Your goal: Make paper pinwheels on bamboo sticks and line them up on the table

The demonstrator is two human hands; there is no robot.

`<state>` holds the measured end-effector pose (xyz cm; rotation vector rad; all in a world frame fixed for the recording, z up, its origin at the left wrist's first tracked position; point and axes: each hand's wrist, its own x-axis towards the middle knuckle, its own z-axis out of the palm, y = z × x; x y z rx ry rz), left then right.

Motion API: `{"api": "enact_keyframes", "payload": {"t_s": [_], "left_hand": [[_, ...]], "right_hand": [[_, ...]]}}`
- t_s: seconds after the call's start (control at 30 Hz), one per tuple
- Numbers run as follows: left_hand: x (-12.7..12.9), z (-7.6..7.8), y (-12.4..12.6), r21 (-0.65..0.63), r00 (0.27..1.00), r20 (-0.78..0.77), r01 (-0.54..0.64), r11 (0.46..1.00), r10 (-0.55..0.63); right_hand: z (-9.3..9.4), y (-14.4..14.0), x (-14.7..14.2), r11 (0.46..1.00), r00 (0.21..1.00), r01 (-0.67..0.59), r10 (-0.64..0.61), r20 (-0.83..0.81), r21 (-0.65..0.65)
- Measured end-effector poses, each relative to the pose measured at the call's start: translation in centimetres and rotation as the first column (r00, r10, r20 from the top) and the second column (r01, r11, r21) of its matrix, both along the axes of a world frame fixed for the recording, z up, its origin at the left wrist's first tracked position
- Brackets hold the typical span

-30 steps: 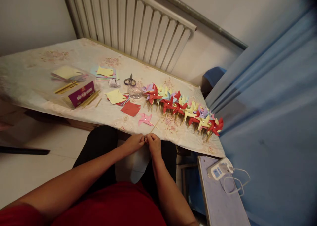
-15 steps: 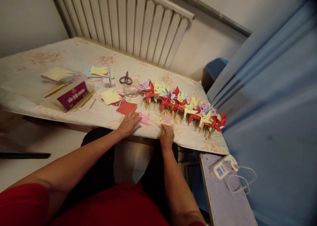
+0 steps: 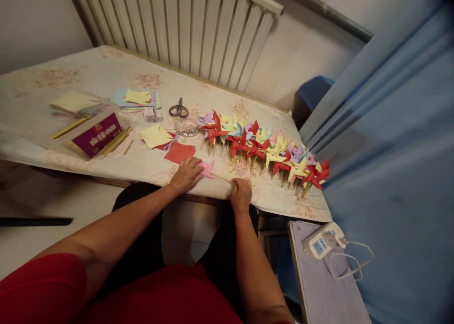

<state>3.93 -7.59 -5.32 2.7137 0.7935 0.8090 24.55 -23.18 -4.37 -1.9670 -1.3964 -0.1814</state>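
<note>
A pink paper pinwheel (image 3: 207, 170) lies at the table's front edge, with a thin stick (image 3: 222, 178) running from it to the right. My left hand (image 3: 187, 175) presses on the pinwheel's left side, its fingers closed over the paper. At the far end of the stick, my right hand (image 3: 241, 194) pinches it between thumb and fingers. Just behind my left hand is a piece of red paper (image 3: 180, 152). Farther back sit a yellow sheet on a small stack (image 3: 155, 135) and a clear dish of small pins (image 3: 187, 126).
Finished pinwheels (image 3: 267, 149) stand in rows to the right. Scissors (image 3: 178, 109), small boxes (image 3: 152, 114) and a paper pile (image 3: 138, 98) lie behind. Left is a purple-labelled bag (image 3: 97, 135) with sticks. A power strip (image 3: 324, 241) with a white cable rests on a side stand (image 3: 329, 291).
The view has shifted slightly. Both hands stay on the pinwheel and its stick, almost in the same place.
</note>
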Motion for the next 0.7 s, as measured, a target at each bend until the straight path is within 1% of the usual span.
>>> {"api": "enact_keyframes", "payload": {"t_s": [0.3, 0.47, 0.7], "left_hand": [[0.2, -0.1, 0.1, -0.043, 1.0, 0.005, -0.018, 0.999, 0.019], [0.3, 0.1, 0.1, -0.055, 1.0, 0.01, -0.027, 0.998, 0.028], [0.5, 0.0, 0.3, -0.068, 0.999, 0.003, -0.034, 0.997, 0.034]], "right_hand": [[0.0, 0.4, -0.3, 0.997, 1.0, -0.012, 0.014, 0.022, -0.071], [0.1, 1.0, -0.8, 0.996, 0.996, -0.062, 0.067, 0.064, -0.067], [0.4, 1.7, -1.0, 0.995, 0.993, -0.082, 0.087, 0.085, -0.057]]}}
